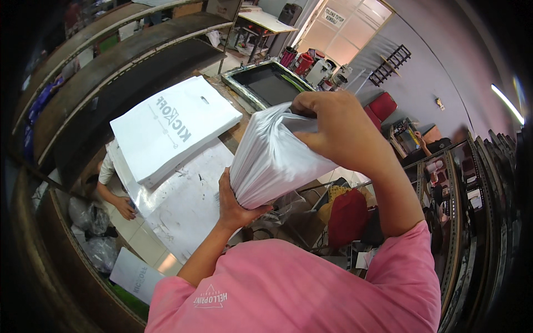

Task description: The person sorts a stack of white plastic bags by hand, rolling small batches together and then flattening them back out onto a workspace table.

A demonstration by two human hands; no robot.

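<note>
A thick stack of white plastic bags [277, 161] is held up in front of my chest, tilted, its many edges fanned on the left side. My left hand [237, 204] grips the lower left corner, thumb on the near side. My right hand [336, 125] is closed on the upper part, fingers curled over the top and thumb pressed against the bunched plastic. Its fingertips are partly hidden. To the left, a neat pile of white printed bags [166, 119] with die-cut handle holes lies on the white-topped table [194, 194].
A framed printing screen [266, 83] lies behind the pile, with paint tins [304, 64] beyond it. Another person's hand [125, 208] is beside the table's left edge. Wooden shelves [133, 55] stand at left; a metal rack [455, 183] stands at right. A red cloth item [348, 217] sits below my right arm.
</note>
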